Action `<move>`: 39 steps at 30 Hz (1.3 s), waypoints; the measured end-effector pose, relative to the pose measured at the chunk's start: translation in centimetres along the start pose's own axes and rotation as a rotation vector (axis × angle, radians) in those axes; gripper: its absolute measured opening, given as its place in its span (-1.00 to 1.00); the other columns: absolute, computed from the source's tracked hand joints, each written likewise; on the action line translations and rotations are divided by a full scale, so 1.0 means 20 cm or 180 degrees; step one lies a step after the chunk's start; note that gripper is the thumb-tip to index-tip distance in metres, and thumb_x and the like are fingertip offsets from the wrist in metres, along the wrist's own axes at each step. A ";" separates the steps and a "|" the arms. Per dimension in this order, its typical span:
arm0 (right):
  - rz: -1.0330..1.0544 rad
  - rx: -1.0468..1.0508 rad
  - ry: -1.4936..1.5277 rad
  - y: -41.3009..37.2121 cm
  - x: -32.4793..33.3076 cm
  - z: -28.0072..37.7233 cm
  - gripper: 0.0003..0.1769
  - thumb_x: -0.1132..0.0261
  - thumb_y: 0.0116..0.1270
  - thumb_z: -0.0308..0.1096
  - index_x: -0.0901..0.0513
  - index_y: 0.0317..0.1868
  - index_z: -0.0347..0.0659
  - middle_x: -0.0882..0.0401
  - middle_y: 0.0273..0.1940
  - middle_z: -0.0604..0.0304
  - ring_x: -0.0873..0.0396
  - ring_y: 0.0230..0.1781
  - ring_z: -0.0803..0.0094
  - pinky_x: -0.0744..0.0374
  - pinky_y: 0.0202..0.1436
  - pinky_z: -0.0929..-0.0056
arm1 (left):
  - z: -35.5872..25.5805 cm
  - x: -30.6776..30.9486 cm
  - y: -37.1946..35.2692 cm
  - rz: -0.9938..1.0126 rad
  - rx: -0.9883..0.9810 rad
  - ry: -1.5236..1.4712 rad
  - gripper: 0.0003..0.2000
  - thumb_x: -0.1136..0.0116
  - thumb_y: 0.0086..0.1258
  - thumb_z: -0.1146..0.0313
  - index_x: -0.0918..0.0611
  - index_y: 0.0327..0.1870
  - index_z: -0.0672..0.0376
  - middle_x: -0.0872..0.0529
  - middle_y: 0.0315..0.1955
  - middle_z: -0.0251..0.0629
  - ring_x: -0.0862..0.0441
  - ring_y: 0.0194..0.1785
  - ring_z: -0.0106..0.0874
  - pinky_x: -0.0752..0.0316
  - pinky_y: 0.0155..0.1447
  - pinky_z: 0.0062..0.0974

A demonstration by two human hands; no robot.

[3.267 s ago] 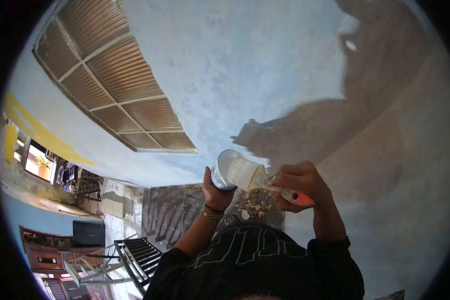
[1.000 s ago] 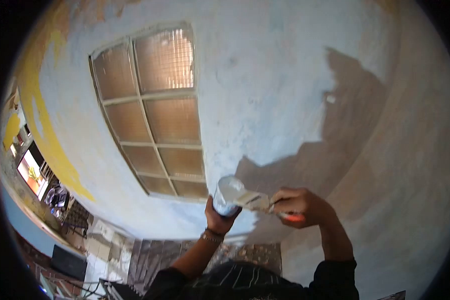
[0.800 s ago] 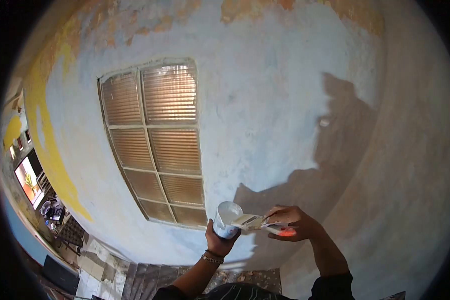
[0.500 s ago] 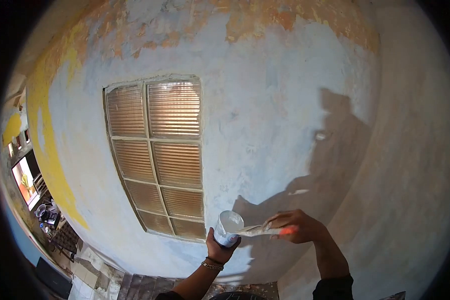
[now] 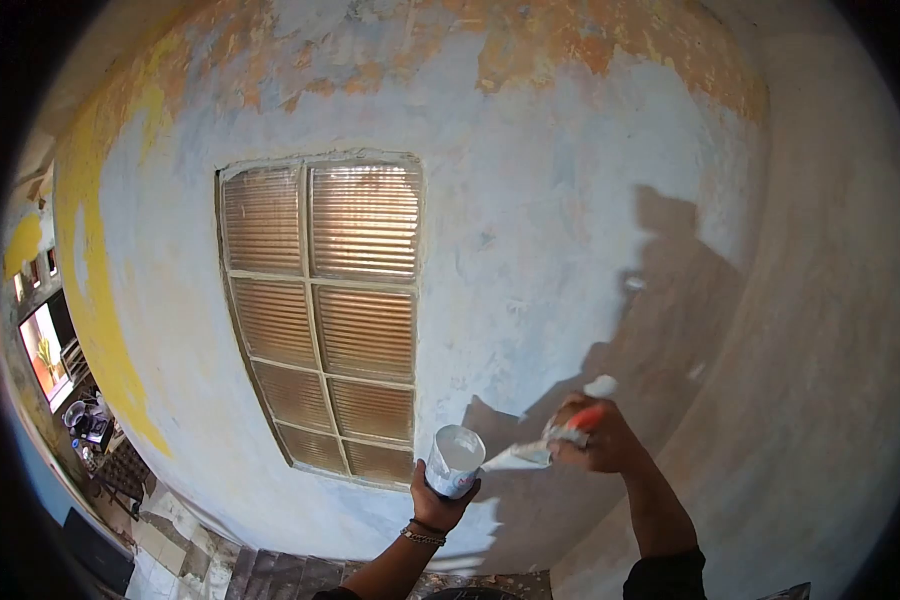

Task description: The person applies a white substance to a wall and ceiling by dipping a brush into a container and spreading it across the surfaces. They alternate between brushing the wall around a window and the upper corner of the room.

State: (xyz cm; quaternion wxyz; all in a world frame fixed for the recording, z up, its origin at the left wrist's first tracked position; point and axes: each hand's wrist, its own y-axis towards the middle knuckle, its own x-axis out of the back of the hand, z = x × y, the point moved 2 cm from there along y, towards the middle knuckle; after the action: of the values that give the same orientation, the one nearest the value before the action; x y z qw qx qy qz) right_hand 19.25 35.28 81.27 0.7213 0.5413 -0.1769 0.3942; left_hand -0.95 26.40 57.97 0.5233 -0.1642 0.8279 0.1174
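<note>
Low in the middle of the view, my left hand (image 5: pixel 440 503) is wrapped round a small paint can (image 5: pixel 454 480), tilted so its open top faces me. White paint (image 5: pixel 460 443) shows inside, and smears coat the rim. To the right, my right hand (image 5: pixel 595 440) grips a paintbrush (image 5: pixel 520 457) with an orange patch on its handle. Its white-coated bristles point left, their tip right beside the can's wall. The handle's pale end sticks up above my fingers.
Ahead stands a patchy wall (image 5: pixel 530 260), white-blue with orange and yellow areas. A window (image 5: pixel 315 320) of ribbed panes is set in it. A bare side wall (image 5: pixel 820 350) rises at right. Dark floor tiles (image 5: pixel 280 575) lie below. Household items (image 5: pixel 95 425) stand far left.
The paintbrush has come away from the can's rim, and my right hand has turned so the handle end points up. The can stays in my left hand; the view has shifted slightly.
</note>
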 end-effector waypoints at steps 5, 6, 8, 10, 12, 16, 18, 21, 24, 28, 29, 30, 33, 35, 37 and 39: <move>-0.1905 -0.1131 0.2210 0.09 0.04 -0.14 -0.83 -0.33 0.23 -0.50 -0.55 -0.18 -0.31 -0.59 -0.31 0.16 -0.64 -0.33 0.45 -0.69 -0.31 0.40 | -0.04 -0.02 0.00 -0.0129 0.0192 -0.0410 -0.44 0.22 0.45 -0.18 -0.41 0.31 -0.03 -0.52 0.17 -0.21 -0.47 0.21 -0.14 -0.32 0.30 -0.01; -0.2191 -0.1096 0.2573 0.14 0.08 -0.13 -0.83 -0.32 0.26 -0.51 -0.55 -0.15 -0.30 -0.60 -0.28 0.15 -0.66 -0.32 0.43 -0.75 -0.25 0.38 | -0.05 -0.03 0.00 -0.0145 0.0222 -0.0448 -0.44 0.22 0.44 -0.18 -0.42 0.30 -0.04 -0.53 0.16 -0.21 -0.48 0.20 -0.14 -0.32 0.29 0.00; -0.2427 -0.0913 0.2769 0.24 0.19 -0.13 -0.81 -0.32 0.29 -0.50 -0.55 -0.12 -0.31 -0.60 -0.24 0.14 -0.67 -0.30 0.42 -0.76 -0.21 0.35 | -0.06 -0.05 -0.01 -0.0067 0.0273 -0.0460 -0.44 0.21 0.44 -0.19 -0.44 0.29 -0.05 -0.55 0.15 -0.22 -0.48 0.19 -0.15 -0.32 0.29 0.01; -0.2529 -0.0629 0.2609 0.32 0.33 -0.17 -0.80 -0.32 0.32 -0.46 -0.56 -0.09 -0.32 -0.62 -0.21 0.14 -0.68 -0.29 0.41 -0.76 -0.17 0.34 | -0.07 -0.05 -0.02 -0.0055 0.0289 -0.0376 -0.45 0.20 0.43 -0.19 -0.45 0.28 -0.05 -0.55 0.15 -0.23 -0.49 0.19 -0.16 -0.31 0.29 0.00; -0.2585 -0.0149 0.2167 0.46 0.48 -0.14 -0.80 -0.33 0.33 -0.41 -0.59 -0.09 -0.31 -0.63 -0.25 0.16 -0.67 -0.26 0.43 -0.75 -0.12 0.36 | -0.10 -0.08 -0.05 -0.0045 0.0252 -0.0286 -0.47 0.20 0.44 -0.16 -0.45 0.27 -0.05 -0.56 0.13 -0.24 -0.49 0.18 -0.17 -0.34 0.27 0.00; -0.2410 0.0546 0.0831 0.86 0.87 0.11 -0.75 -0.34 0.34 -0.39 -0.63 -0.04 -0.34 -0.66 -0.14 0.18 -0.65 -0.18 0.45 -0.68 -0.03 0.45 | -0.14 -0.09 -0.11 0.0026 -0.0175 0.0456 -0.56 -0.07 0.36 0.13 -0.42 0.24 0.02 -0.57 0.10 -0.24 -0.52 0.16 -0.24 -0.45 0.21 -0.10; -0.2403 0.0770 -0.0295 1.07 1.02 0.31 -0.69 -0.41 0.30 -0.30 -0.65 -0.03 -0.32 -0.66 -0.18 0.21 -0.62 -0.23 0.54 -0.60 -0.12 0.54 | -0.16 -0.09 -0.14 -0.0041 -0.0473 0.0989 -0.51 -0.26 0.25 0.33 -0.40 0.21 0.07 -0.58 0.08 -0.23 -0.55 0.14 -0.29 -0.51 0.18 -0.20; -0.2575 0.1565 -0.1408 1.40 1.15 0.52 -0.64 -0.45 0.26 -0.26 -0.66 -0.01 -0.28 -0.65 -0.23 0.22 -0.55 -0.30 0.54 -0.55 -0.18 0.50 | -0.23 -0.18 -0.23 -0.0304 -0.1092 0.1866 -0.37 -0.44 0.01 0.49 -0.40 0.17 0.17 -0.62 -0.01 -0.21 -0.61 0.07 -0.34 -0.56 0.11 -0.30; -0.2814 0.1381 -0.2090 1.69 1.32 0.62 -0.60 -0.45 0.24 -0.18 -0.67 0.01 -0.21 -0.66 -0.27 0.22 -0.54 -0.28 0.49 -0.51 -0.10 0.49 | -0.28 -0.15 -0.26 -0.0390 -0.1455 0.2264 -0.38 -0.44 0.02 0.46 -0.43 0.16 0.17 -0.63 -0.02 -0.21 -0.60 0.06 -0.34 -0.56 0.08 -0.29; -0.2901 0.1968 -0.2253 1.98 1.42 0.66 -0.56 -0.46 0.22 -0.15 -0.68 0.02 -0.23 -0.68 -0.24 0.16 -0.60 -0.23 0.37 -0.54 -0.06 0.41 | -0.31 0.05 -0.17 -0.0314 -0.1002 0.0520 -0.50 -0.10 0.28 0.00 -0.47 0.20 0.01 -0.61 0.01 -0.28 -0.56 0.03 -0.25 -0.50 -0.05 -0.17; -0.2880 0.1904 -0.2271 2.03 1.44 0.67 -0.56 -0.47 0.21 -0.15 -0.68 0.01 -0.23 -0.69 -0.22 0.14 -0.62 -0.22 0.36 -0.54 -0.05 0.40 | -0.33 0.12 -0.14 -0.0311 -0.0923 0.0289 -0.49 0.03 0.31 -0.09 -0.48 0.21 -0.04 -0.60 0.04 -0.30 -0.55 0.02 -0.23 -0.47 -0.06 -0.15; -0.2853 0.1827 -0.2283 2.07 1.45 0.66 -0.56 -0.47 0.21 -0.15 -0.68 0.00 -0.24 -0.69 -0.21 0.13 -0.63 -0.20 0.34 -0.54 -0.05 0.39 | -0.34 0.18 -0.10 -0.0313 -0.0845 0.0055 -0.46 0.17 0.33 -0.18 -0.48 0.22 -0.09 -0.59 0.06 -0.32 -0.55 0.01 -0.20 -0.44 -0.08 -0.13; -0.2881 0.1620 -0.2110 2.16 1.52 0.61 -0.57 -0.46 0.22 -0.16 -0.68 0.00 -0.24 -0.68 -0.17 0.12 -0.64 -0.17 0.34 -0.56 -0.02 0.38 | -0.40 0.24 -0.08 -0.0325 -0.0879 -0.0084 -0.42 0.27 0.37 -0.26 -0.47 0.25 -0.13 -0.56 0.12 -0.32 -0.53 0.08 -0.15 -0.42 -0.03 -0.06; -0.2886 0.1726 -0.2551 2.21 1.56 0.60 -0.57 -0.46 0.22 -0.15 -0.68 0.02 -0.22 -0.69 -0.12 0.11 -0.65 -0.12 0.34 -0.57 -0.01 0.38 | -0.44 0.20 -0.10 -0.0438 -0.0987 0.0104 -0.41 0.27 0.38 -0.25 -0.44 0.29 -0.12 -0.55 0.17 -0.29 -0.51 0.17 -0.12 -0.42 0.06 -0.01; -0.2851 0.1772 -0.2681 2.30 1.61 0.58 -0.56 -0.46 0.23 -0.14 -0.67 0.04 -0.22 -0.69 -0.10 0.10 -0.65 -0.08 0.34 -0.57 0.01 0.38 | -0.46 0.21 -0.08 -0.0431 -0.1059 0.0228 -0.40 0.28 0.40 -0.24 -0.42 0.32 -0.11 -0.53 0.20 -0.29 -0.49 0.22 -0.10 -0.42 0.10 0.02; -0.2802 0.1684 -0.2519 2.35 1.63 0.55 -0.55 -0.45 0.24 -0.12 -0.67 0.04 -0.22 -0.70 -0.11 0.10 -0.65 -0.04 0.32 -0.58 0.04 0.38 | -0.45 0.26 -0.04 -0.0330 -0.1018 0.0030 -0.40 0.31 0.42 -0.22 -0.37 0.35 -0.09 -0.48 0.24 -0.29 -0.46 0.23 -0.09 -0.40 0.07 0.09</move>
State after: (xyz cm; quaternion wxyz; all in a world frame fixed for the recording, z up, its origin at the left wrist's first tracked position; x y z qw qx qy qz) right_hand 5.79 42.31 137.49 0.5380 0.8270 -0.0878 -0.1374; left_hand -10.21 21.59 57.02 0.4919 -0.2885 0.7915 0.2197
